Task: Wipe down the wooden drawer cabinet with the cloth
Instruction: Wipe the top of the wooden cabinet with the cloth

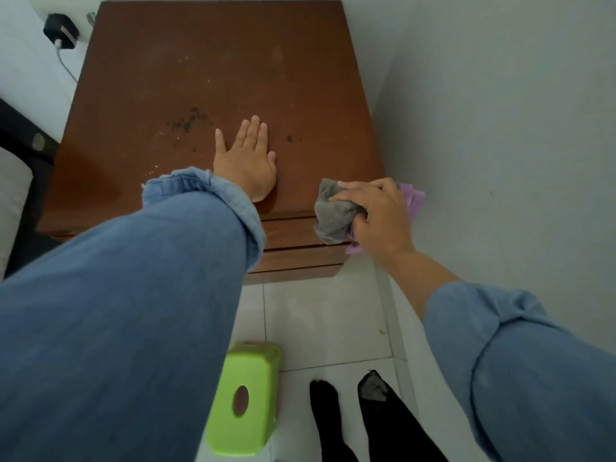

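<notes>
The wooden drawer cabinet (206,71) fills the upper middle of the view, its brown top marked with dark specks and pale dust. My left hand (246,160) lies flat and open on the top near the front edge. My right hand (376,216) is closed around a crumpled grey and purple cloth (333,213) at the cabinet's front right corner, against the upper drawer fronts. Blue sleeves cover both arms.
A white wall (500,128) runs close along the cabinet's right side. A black charger (61,30) with a white cable is plugged in at the back left. On the tiled floor stand a green plastic stool (246,395) and my feet in black socks (350,421).
</notes>
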Motion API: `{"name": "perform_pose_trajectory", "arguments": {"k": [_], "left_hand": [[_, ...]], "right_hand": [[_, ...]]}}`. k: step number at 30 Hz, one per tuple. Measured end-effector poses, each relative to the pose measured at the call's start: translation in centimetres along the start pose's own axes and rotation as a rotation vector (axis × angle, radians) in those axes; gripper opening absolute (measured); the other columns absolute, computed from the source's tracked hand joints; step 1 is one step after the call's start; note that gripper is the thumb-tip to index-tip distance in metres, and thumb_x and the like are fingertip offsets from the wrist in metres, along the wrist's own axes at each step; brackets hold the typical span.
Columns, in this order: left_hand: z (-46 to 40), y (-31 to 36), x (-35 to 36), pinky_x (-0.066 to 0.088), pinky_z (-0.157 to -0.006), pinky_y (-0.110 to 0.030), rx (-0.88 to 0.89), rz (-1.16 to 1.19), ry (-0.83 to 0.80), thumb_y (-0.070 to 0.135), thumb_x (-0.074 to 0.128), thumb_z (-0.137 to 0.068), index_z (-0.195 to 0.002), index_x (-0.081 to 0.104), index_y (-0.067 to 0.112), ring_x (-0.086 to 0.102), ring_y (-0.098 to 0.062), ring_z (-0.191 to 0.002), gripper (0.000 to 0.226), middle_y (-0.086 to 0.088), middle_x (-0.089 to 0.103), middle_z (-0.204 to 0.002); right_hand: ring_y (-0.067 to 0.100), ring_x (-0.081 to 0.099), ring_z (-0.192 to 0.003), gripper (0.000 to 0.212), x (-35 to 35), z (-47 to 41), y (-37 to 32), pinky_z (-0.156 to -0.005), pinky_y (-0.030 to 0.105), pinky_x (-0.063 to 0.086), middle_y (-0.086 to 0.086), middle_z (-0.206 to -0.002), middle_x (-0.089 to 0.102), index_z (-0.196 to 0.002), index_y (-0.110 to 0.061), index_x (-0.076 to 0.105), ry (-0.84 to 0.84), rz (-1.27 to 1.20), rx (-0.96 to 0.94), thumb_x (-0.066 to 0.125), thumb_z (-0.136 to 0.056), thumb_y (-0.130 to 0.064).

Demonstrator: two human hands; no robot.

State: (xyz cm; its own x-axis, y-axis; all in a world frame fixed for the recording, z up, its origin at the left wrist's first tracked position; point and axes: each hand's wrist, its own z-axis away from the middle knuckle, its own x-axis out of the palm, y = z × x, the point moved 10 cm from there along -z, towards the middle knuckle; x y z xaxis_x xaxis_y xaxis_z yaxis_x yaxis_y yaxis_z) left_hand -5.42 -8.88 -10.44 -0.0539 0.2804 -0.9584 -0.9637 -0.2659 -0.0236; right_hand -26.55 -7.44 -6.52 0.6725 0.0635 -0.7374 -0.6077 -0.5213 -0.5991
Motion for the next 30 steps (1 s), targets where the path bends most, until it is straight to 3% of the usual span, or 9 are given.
{"name": "perform_pose_trajectory", "arguments": {"k": [4, 7, 17, 20, 22, 23, 25, 27, 30], "left_hand": [[0.3, 0.0, -0.1, -0.007, -0.117, -0.052, 0.009, -0.036, -0.013, 0.036, 0.009, -0.102, -0.153, -0.006, 0.013, -0.009, -0.017, -0.148, 0.057, -0.001, -0.013, -0.161], [0.2, 0.0, 0.0, -0.008, -0.117, -0.053, 0.004, -0.049, -0.033, 0.036, 0.008, -0.102, -0.152, -0.007, 0.013, -0.01, -0.017, -0.148, 0.057, -0.001, -0.013, -0.16], [0.1, 0.1, -0.4, -0.01, -0.115, -0.053, 0.008, -0.044, 0.011, 0.036, 0.011, -0.102, -0.152, -0.004, 0.012, -0.006, -0.018, -0.148, 0.058, -0.002, -0.009, -0.161], [0.3, 0.2, -2.0, 0.004, -0.117, -0.048, 0.017, -0.03, 0.152, 0.032, 0.025, -0.099, -0.148, 0.026, 0.009, 0.026, -0.022, -0.142, 0.054, -0.007, 0.025, -0.156], [-1.0, -0.5, -5.0, 0.022, -0.108, -0.044, 0.019, -0.006, 0.286, 0.028, 0.033, -0.094, -0.124, 0.053, 0.012, 0.051, -0.025, -0.117, 0.039, -0.007, 0.054, -0.129], [-2.1, -1.1, -6.2, 0.027, -0.102, -0.043, 0.01, -0.001, 0.299, 0.027, 0.036, -0.093, -0.113, 0.058, 0.013, 0.054, -0.026, -0.108, 0.033, -0.006, 0.059, -0.118], [-5.2, -2.5, -7.7, 0.03, -0.098, -0.042, 0.0, 0.028, 0.284, 0.025, 0.038, -0.093, -0.111, 0.057, 0.013, 0.053, -0.027, -0.109, 0.029, -0.007, 0.058, -0.116], [-8.8, -4.5, -8.6, 0.027, -0.106, -0.044, -0.013, 0.104, 0.256, 0.024, 0.038, -0.094, -0.127, 0.05, 0.012, 0.043, -0.027, -0.126, 0.038, -0.008, 0.049, -0.135], [-13.4, -7.2, -7.2, 0.005, -0.119, -0.046, -0.038, 0.114, 0.085, 0.029, 0.027, -0.1, -0.152, 0.015, 0.012, 0.006, -0.02, -0.148, 0.056, -0.003, 0.009, -0.161]], "right_hand": [[0.024, 0.056, -0.087, 0.04, -0.8, 3.4, 1.5, -0.077, 0.032, 0.046, 0.002, -0.09, 0.072, -0.083, -0.017, 0.074, -0.043, -0.036, 0.067, 0.044, -0.061, -0.002], [0.026, 0.056, -0.089, 0.042, -4.1, 4.0, 3.1, -0.075, 0.023, 0.038, 0.002, -0.086, 0.07, -0.084, -0.017, 0.073, 0.094, -0.008, 0.188, 0.041, -0.06, -0.002], [0.024, 0.061, -0.094, 0.048, -1.4, -9.1, 3.1, -0.082, 0.045, 0.053, 0.002, -0.095, 0.068, -0.098, -0.034, 0.066, 0.091, -0.032, 0.176, 0.038, -0.065, -0.015], [0.026, 0.057, -0.097, 0.048, 1.2, -12.2, 1.1, -0.088, 0.047, 0.048, -0.002, -0.099, 0.069, -0.098, -0.032, 0.067, 0.015, -0.036, 0.145, 0.038, -0.066, -0.014], [0.025, 0.054, -0.099, 0.048, 2.7, -14.8, 0.3, -0.091, 0.047, 0.045, -0.004, -0.103, 0.068, -0.099, -0.031, 0.067, -0.031, -0.03, 0.133, 0.039, -0.068, -0.01], [0.025, 0.053, -0.1, 0.048, 3.1, -16.4, 0.0, -0.091, 0.047, 0.044, -0.004, -0.105, 0.068, -0.101, -0.032, 0.067, -0.038, -0.028, 0.126, 0.039, -0.069, -0.008], [0.025, 0.052, -0.102, 0.048, 4.0, -20.1, -0.2, -0.091, 0.047, 0.044, -0.002, -0.109, 0.065, -0.107, -0.032, 0.064, -0.028, -0.008, 0.107, 0.04, -0.073, -0.007], [0.027, 0.05, -0.106, 0.049, 5.1, -24.2, -0.2, -0.093, 0.048, 0.043, 0.001, -0.115, 0.063, -0.114, -0.028, 0.062, -0.021, 0.004, 0.081, 0.041, -0.077, -0.004], [0.029, 0.048, -0.112, 0.05, 6.6, -29.9, 0.2, -0.097, 0.045, 0.041, 0.001, -0.122, 0.06, -0.119, -0.027, 0.06, -0.007, 0.006, 0.077, 0.041, -0.079, -0.003]]}}
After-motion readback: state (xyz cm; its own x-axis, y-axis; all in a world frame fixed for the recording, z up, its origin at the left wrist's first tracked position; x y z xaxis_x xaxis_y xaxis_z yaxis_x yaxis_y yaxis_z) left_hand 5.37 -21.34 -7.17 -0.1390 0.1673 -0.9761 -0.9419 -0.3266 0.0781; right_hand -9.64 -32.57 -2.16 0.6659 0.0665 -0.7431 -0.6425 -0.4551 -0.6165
